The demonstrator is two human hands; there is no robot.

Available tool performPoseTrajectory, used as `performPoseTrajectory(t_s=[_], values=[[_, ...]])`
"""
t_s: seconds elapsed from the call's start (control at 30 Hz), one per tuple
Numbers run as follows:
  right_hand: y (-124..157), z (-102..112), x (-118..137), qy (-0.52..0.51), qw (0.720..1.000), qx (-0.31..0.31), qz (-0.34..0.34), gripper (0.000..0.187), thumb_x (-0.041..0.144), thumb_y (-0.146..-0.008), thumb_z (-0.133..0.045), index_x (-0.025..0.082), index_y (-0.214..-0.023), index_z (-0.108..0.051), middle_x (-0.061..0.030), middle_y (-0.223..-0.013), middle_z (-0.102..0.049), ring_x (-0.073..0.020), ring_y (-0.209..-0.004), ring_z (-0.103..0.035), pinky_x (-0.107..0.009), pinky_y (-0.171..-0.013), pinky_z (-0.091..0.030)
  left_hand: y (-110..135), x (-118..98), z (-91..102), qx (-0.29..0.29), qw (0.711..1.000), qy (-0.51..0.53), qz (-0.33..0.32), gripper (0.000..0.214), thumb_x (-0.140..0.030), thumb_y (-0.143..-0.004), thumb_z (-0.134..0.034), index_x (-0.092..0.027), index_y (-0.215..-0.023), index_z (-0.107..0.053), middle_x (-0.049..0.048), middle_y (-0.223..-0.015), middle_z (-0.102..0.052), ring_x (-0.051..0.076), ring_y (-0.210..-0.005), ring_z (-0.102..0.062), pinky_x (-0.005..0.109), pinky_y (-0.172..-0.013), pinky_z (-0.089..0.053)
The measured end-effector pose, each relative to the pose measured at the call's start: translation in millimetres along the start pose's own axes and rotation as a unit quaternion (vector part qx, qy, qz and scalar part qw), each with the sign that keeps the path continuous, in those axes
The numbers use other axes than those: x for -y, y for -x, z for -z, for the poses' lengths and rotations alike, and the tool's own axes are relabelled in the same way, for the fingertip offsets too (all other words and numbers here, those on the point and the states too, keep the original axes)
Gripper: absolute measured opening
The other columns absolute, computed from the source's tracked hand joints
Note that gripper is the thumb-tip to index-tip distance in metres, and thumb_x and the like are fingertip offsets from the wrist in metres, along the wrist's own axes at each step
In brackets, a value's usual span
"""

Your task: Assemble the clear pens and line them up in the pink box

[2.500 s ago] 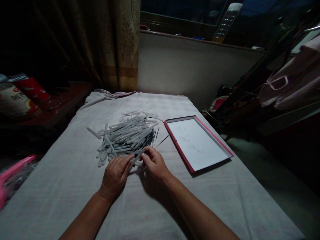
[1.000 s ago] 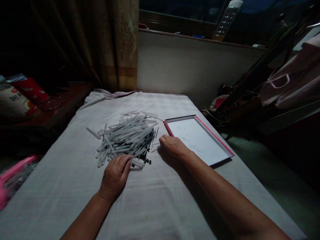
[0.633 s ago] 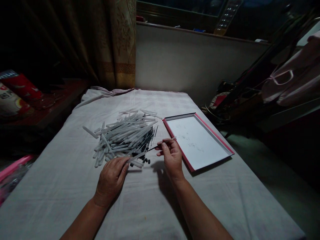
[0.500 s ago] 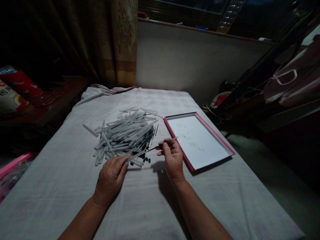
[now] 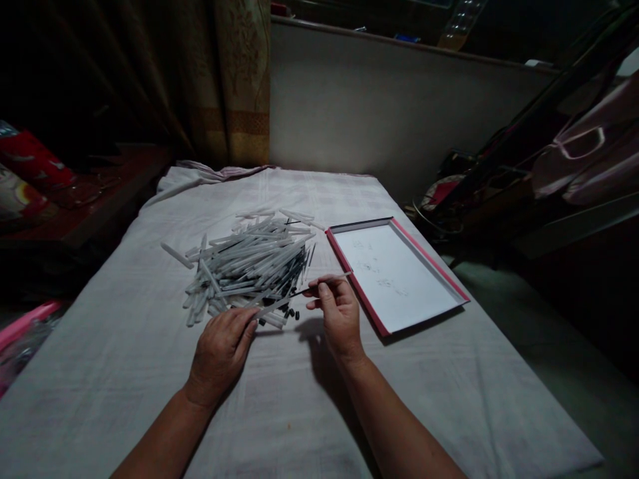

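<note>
My left hand (image 5: 221,354) is closed around one end of a translucent pen barrel (image 5: 273,307), which points up and to the right. Between the thumb and fingers of my right hand (image 5: 341,320) is a thin pen refill (image 5: 301,292), dark toward its left end and pale toward its right. The refill's dark end meets the open end of the barrel; how far it is inside I cannot tell. Just beyond both hands lies a heap of pale pen barrels (image 5: 249,261) with dark refills among them. Small black plugs (image 5: 291,313) are scattered at its near edge.
A shallow box lid (image 5: 370,309) with red sides and a white inside, holding small dark specks, lies right of the heap. Pale plaid cloth (image 5: 269,412) covers the table. A side table (image 5: 94,213) with red items stands at left, a curtain (image 5: 244,86) behind.
My right hand has moved slightly left, bringing the refill's dark end from just off the barrel to its open end. My left hand keeps its grip, and the view has shifted a little.
</note>
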State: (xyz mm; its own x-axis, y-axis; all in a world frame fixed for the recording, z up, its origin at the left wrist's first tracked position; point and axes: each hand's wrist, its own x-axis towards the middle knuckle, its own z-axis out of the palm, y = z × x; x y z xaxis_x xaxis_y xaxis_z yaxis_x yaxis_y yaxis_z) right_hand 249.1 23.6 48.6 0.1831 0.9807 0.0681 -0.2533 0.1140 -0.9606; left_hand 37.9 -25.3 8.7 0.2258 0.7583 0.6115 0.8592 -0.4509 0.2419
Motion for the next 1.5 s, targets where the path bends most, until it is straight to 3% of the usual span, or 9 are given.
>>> performPoseTrajectory(t_s=[0.23, 0.37, 0.57, 0.7, 0.77, 0.93, 1.03, 1.2, 1.5], values=[[7.1, -3.9, -17.5, 0.067, 0.984, 0.159, -0.052, 0.023, 0.036, -0.081, -0.067, 0.020, -0.096, -0.073, -0.0047, -0.088, -0.073, -0.0166, -0.074, -0.067, -0.028, -0.065, -0.055, 0.6, 1.4, -0.7, 0.000, 1.000, 0.025, 0.015, 0.023, -0.028, -0.099, -0.052, -0.022, -0.117, -0.065, 0.0063, -0.100, -0.074, 0.021, -0.091, -0.069, 0.033, -0.083, -0.054], [0.8, 11.0, -19.1, 0.207, 0.963, 0.171, 0.017, 0.029, 0.028, -0.086, -0.058, 0.022, -0.111, -0.071, -0.0070, -0.100, -0.075, -0.0187, -0.084, -0.068, -0.032, -0.077, -0.055, -0.1, 3.6, -0.5, -0.039, 0.998, 0.045, 0.031, 0.022, -0.024, -0.099, -0.051, -0.022, -0.117, -0.064, 0.0061, -0.101, -0.075, 0.020, -0.093, -0.070, 0.032, -0.084, -0.055], [-4.0, 24.4, -4.7, 0.564, 0.782, 0.262, 0.049, 0.015, 0.026, -0.089, -0.062, 0.022, -0.095, -0.076, -0.0063, -0.095, -0.073, -0.0204, -0.089, -0.067, -0.030, -0.080, -0.048, 2.0, 5.9, -1.3, -0.031, 0.996, 0.064, 0.054, 0.024, -0.025, -0.099, -0.052, -0.022, -0.118, -0.064, 0.0060, -0.105, -0.074, 0.020, -0.094, -0.070, 0.033, -0.087, -0.056], [0.7, 20.2, -3.2, 0.626, 0.726, 0.280, 0.048, 0.017, 0.031, -0.092, -0.062, 0.024, -0.099, -0.075, -0.0062, -0.098, -0.072, -0.0200, -0.090, -0.067, -0.027, -0.075, -0.047, 1.7, 4.3, -0.4, -0.030, 0.995, 0.070, 0.056, 0.025, -0.024, -0.098, -0.052, -0.023, -0.119, -0.065, 0.0059, -0.104, -0.074, 0.020, -0.095, -0.070, 0.032, -0.086, -0.055], [1.1, 21.4, -7.7, 0.604, 0.745, 0.276, 0.058, 0.018, 0.027, -0.092, -0.059, 0.022, -0.101, -0.075, -0.0082, -0.101, -0.072, -0.0211, -0.092, -0.068, -0.029, -0.079, -0.048, 0.6, 3.2, 0.8, -0.025, 0.996, 0.070, 0.050, 0.026, -0.024, -0.098, -0.053, -0.024, -0.120, -0.065, 0.0056, -0.103, -0.073, 0.020, -0.093, -0.069, 0.032, -0.085, -0.055], [-3.2, 29.2, -21.4, 0.378, 0.895, 0.222, 0.079, 0.025, 0.015, -0.088, -0.055, 0.020, -0.103, -0.075, -0.0079, -0.101, -0.075, -0.0199, -0.097, -0.068, -0.032, -0.089, -0.051, -1.4, 2.0, 2.0, -0.014, 0.998, 0.060, 0.028, 0.026, -0.024, -0.098, -0.053, -0.023, -0.121, -0.065, 0.0068, -0.102, -0.072, 0.019, -0.091, -0.068, 0.031, -0.083, -0.054], [-4.1, 28.4, -22.8, 0.263, 0.942, 0.194, 0.078, 0.025, 0.018, -0.087, -0.054, 0.020, -0.098, -0.076, -0.0061, -0.095, -0.074, -0.0186, -0.093, -0.068, -0.031, -0.085, -0.053, -1.7, 1.7, 1.8, 0.002, 0.998, 0.063, 0.026, 0.027, -0.025, -0.098, -0.054, -0.022, -0.122, -0.066, 0.0069, -0.101, -0.072, 0.019, -0.090, -0.068, 0.031, -0.081, -0.054], [-0.6, 23.8, -20.2, 0.207, 0.953, 0.206, 0.079, 0.023, 0.018, -0.085, -0.058, 0.021, -0.097, -0.078, -0.0058, -0.092, -0.073, -0.0189, -0.091, -0.068, -0.031, -0.083, -0.053, -1.7, 1.1, 2.2, 0.011, 0.997, 0.067, 0.029, 0.028, -0.027, -0.098, -0.054, -0.022, -0.123, -0.066, 0.0070, -0.102, -0.072, 0.020, -0.090, -0.068, 0.031, -0.082, -0.053], [2.7, 22.4, -19.0, 0.247, 0.932, 0.212, 0.161, 0.024, 0.016, -0.089, -0.057, 0.022, -0.102, -0.076, -0.0069, -0.092, -0.073, -0.0179, -0.088, -0.068, -0.030, -0.079, -0.054, -1.9, 0.3, 0.8, -0.002, 0.998, 0.055, 0.011, 0.024, -0.026, -0.098, -0.055, -0.020, -0.118, -0.067, 0.0069, -0.098, -0.071, 0.020, -0.088, -0.067, 0.031, -0.079, -0.053]])
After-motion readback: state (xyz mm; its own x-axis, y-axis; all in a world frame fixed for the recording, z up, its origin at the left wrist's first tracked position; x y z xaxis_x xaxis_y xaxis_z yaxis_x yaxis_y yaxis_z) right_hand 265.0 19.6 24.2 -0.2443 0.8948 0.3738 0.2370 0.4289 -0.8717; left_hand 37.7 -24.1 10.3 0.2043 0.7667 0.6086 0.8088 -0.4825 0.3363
